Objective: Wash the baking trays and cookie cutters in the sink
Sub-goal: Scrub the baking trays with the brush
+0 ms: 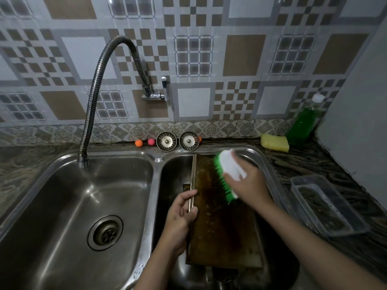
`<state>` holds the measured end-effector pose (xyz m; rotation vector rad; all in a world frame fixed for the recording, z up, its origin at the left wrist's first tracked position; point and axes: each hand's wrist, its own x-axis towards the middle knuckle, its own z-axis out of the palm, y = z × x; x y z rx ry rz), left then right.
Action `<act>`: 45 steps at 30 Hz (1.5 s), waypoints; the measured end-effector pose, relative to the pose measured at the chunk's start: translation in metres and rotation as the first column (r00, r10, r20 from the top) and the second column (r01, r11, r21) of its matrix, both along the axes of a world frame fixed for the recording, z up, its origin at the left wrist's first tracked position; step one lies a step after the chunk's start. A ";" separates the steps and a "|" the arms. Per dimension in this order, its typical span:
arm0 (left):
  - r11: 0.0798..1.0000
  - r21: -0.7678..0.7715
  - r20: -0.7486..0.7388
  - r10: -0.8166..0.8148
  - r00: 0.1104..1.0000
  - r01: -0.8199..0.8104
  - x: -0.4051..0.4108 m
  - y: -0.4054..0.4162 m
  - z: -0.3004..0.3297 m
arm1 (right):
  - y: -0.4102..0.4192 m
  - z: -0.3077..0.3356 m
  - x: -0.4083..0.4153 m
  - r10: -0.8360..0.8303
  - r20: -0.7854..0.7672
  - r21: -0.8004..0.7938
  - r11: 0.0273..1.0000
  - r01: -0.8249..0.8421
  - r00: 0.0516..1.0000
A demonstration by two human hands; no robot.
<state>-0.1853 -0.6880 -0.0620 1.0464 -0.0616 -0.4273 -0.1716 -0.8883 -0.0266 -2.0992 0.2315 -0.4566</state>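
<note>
Meanwhile, at a steel double sink (155, 160), a person scrubs a stained baking tray (222, 233) tilted up in the right basin, its far end against the basin's back-right corner. The left hand (180, 214) pinches the tray's raised left rim between curled fingers and thumb. The right hand (247, 183) wraps its fingers over a white brush (228, 170), green bristles pressed to the tray's upper surface. On the counter's back-right corner sit a yellow sponge (274, 142) and a green soap bottle (303, 122).
</note>
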 end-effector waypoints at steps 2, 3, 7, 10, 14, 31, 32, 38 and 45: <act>0.999 0.001 0.020 -0.049 0.999 0.049 -0.002 0.000 0.001 | -0.014 0.005 0.014 -0.122 -0.050 -0.010 0.993 0.121 0.991; 0.999 0.003 0.031 -0.054 0.998 0.054 -0.001 -0.003 0.001 | -0.007 0.006 0.015 -0.122 -0.033 -0.012 0.993 0.121 0.992; 0.986 -0.083 -0.040 0.139 0.989 -0.142 0.017 -0.007 0.007 | 0.057 -0.010 -0.030 0.135 0.049 0.048 0.989 -0.138 0.990; 0.953 -0.174 -0.057 0.242 0.969 -0.248 0.037 0.016 0.016 | 0.065 -0.036 -0.074 0.221 0.051 0.037 0.974 -0.223 0.974; 0.967 -0.170 -0.031 0.186 0.982 -0.189 0.040 0.023 0.017 | 0.019 -0.041 -0.036 -0.016 0.053 0.111 0.994 0.010 0.998; 0.973 -0.198 -0.106 0.102 0.989 -0.121 0.024 -0.001 0.017 | 0.024 -0.004 0.005 -0.151 0.044 0.156 0.977 0.143 0.988; 0.975 -0.194 -0.113 0.085 0.990 -0.106 0.021 -0.007 0.017 | 0.030 0.005 0.009 -0.120 0.054 0.121 0.986 0.112 0.991; 0.960 -0.157 -0.155 0.208 0.966 -0.232 0.033 -0.002 0.018 | 0.092 -0.015 -0.065 0.159 0.111 0.215 0.960 -0.180 0.981; 0.977 0.013 -0.023 0.213 0.977 -0.213 0.033 0.017 0.010 | 0.021 -0.030 -0.053 0.054 -0.143 0.077 0.996 -0.044 0.988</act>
